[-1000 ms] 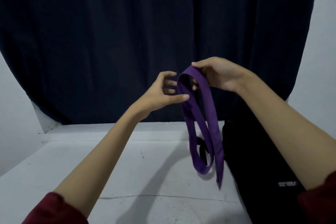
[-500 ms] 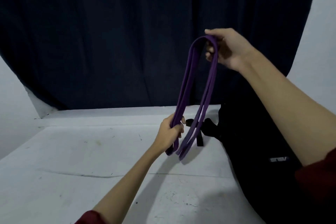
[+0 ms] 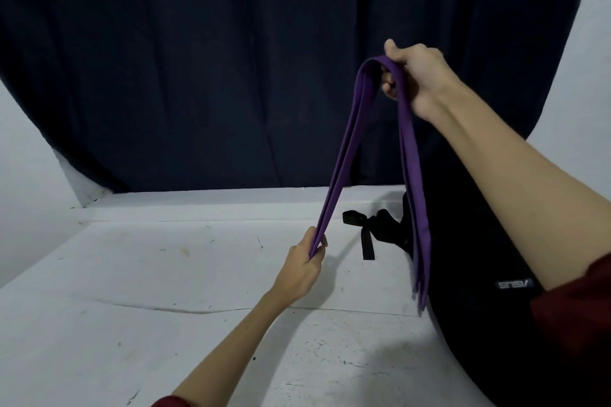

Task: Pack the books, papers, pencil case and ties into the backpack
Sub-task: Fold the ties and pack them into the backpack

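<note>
A purple tie (image 3: pixel 347 149) is folded over and held up above the table. My right hand (image 3: pixel 415 76) grips its top fold, raised high in front of the dark curtain. My left hand (image 3: pixel 305 266) pinches the folded layers low on the left, just above the table, pulling that side taut. The tie's other ends (image 3: pixel 420 258) hang loose on the right, in front of the black backpack (image 3: pixel 489 241). The backpack lies on the table's right side, partly hidden by my right forearm. No books, papers or pencil case are in view.
A white table (image 3: pixel 165 291) with scuff marks and a crease spreads left of the backpack. A black backpack strap (image 3: pixel 367 238) lies on it near the middle. A dark curtain (image 3: pixel 231 59) hangs behind; pale walls stand at both sides.
My left hand slid down the tie from near the top fold to its lower left part. My right hand rose, and the tie's free ends swung right over the backpack.
</note>
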Demonstrator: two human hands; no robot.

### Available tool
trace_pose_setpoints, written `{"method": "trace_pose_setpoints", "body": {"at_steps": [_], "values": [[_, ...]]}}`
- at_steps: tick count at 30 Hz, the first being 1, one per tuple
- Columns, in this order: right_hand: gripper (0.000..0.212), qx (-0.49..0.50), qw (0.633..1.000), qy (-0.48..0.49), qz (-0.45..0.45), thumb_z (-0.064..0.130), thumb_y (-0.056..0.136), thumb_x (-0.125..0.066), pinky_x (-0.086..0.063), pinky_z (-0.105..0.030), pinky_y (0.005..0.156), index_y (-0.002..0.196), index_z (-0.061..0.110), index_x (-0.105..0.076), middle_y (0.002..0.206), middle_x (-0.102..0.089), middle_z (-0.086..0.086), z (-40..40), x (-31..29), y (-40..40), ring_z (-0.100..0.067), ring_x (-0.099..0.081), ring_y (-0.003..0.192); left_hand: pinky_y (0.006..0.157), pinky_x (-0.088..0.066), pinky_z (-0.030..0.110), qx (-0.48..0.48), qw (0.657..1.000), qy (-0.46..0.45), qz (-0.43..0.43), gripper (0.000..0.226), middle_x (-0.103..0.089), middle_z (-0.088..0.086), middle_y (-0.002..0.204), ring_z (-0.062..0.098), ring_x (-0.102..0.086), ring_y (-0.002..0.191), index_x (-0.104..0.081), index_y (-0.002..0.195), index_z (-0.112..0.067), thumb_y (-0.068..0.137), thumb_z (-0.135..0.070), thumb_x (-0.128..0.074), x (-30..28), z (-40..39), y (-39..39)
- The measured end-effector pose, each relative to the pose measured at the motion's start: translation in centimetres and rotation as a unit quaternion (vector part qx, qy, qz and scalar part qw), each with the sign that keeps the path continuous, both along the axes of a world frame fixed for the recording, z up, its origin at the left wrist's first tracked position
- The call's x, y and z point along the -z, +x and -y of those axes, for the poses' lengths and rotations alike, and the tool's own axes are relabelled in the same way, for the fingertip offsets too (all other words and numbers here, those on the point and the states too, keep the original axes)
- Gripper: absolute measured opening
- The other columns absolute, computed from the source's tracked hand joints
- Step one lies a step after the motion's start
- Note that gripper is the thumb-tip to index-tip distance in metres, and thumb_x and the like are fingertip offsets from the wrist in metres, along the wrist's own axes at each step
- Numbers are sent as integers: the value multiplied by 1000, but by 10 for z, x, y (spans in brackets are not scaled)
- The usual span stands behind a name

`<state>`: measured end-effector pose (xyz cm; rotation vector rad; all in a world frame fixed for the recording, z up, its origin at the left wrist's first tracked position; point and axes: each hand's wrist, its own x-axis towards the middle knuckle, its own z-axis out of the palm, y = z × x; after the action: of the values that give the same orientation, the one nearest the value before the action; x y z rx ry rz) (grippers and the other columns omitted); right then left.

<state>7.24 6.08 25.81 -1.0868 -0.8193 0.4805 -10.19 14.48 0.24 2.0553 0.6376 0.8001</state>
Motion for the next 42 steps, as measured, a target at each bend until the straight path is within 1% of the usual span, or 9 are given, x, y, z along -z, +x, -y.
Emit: {"method": "trace_pose_setpoints", "body": {"at_steps": [4,7,11,14,21,25,28,39,42], "values": [[26,-24,1000,-5,-7,21,93,-59,-44,-22,50,69,10,-56,51,-53,2,-5,8,-5,-8,-49,44,59,-45,40,-11,995,9,-96,21,-46,3,66,19,-43,58,-48,100,-21,87,-6,-54,-4,-13,-1],[25,-73,997,-11,5,25,93,-60,-46,-23,54,72,11,-58,53,-54,2,-4,6,-9,-8,-50,48,79,-48,36,74,987,1,-144,54,-57,-1,99,17,-56,92,-37,127,-27,85,-23,-69,-30,-13,0],[32,-101,985,-70,123,32,93,-58,-48,-27,62,67,13,-60,56,-56,1,-5,7,-18,-12,-53,51,98,-39,24,102,993,-14,50,74,-50,-13,129,7,-46,124,-26,142,-27,83,-58,-59,-91,-3,17],[36,-105,977,-76,169,34,94,-56,-49,-25,60,64,13,-60,57,-56,0,-6,7,-26,-10,-54,52,86,-50,19,107,977,-71,170,68,-56,-4,125,2,-60,109,-29,143,-20,88,-50,-56,-137,3,27],[33,-100,970,-92,200,35,94,-55,-51,-27,69,72,12,-61,62,-60,0,-3,-1,-28,-12,-58,58,98,-50,45,152,967,-125,161,60,-68,7,115,20,-64,108,-57,117,-14,68,-45,-73,-168,18,47],[24,-85,972,-93,201,32,93,-57,-47,-29,75,89,9,-61,70,-59,1,2,-3,-25,-14,-57,72,96,-50,39,188,953,-158,177,35,-71,6,103,22,-68,100,-62,103,-21,72,-20,-78,-160,24,55],[19,-83,971,-85,208,30,92,-58,-44,-25,72,84,14,-61,68,-58,5,6,-6,-24,-9,-55,68,91,-51,39,196,947,-189,173,28,-71,4,88,18,-68,85,-61,107,-17,84,-3,-66,-153,27,57],[12,-67,970,-31,230,13,89,-59,-48,-31,88,92,24,-59,88,-63,11,18,-30,-14,-7,-60,87,62,-48,26,261,914,-269,154,16,-48,0,62,10,-48,55,-62,99,-11,92,-1,-51,-129,33,51],[12,-33,973,-29,225,13,88,-61,-43,-35,94,92,25,-58,86,-61,13,17,-29,-13,-7,-58,85,64,-50,25,280,904,-292,136,18,-55,1,66,10,-53,57,-62,106,-14,94,-10,-50,-120,32,48]]}}
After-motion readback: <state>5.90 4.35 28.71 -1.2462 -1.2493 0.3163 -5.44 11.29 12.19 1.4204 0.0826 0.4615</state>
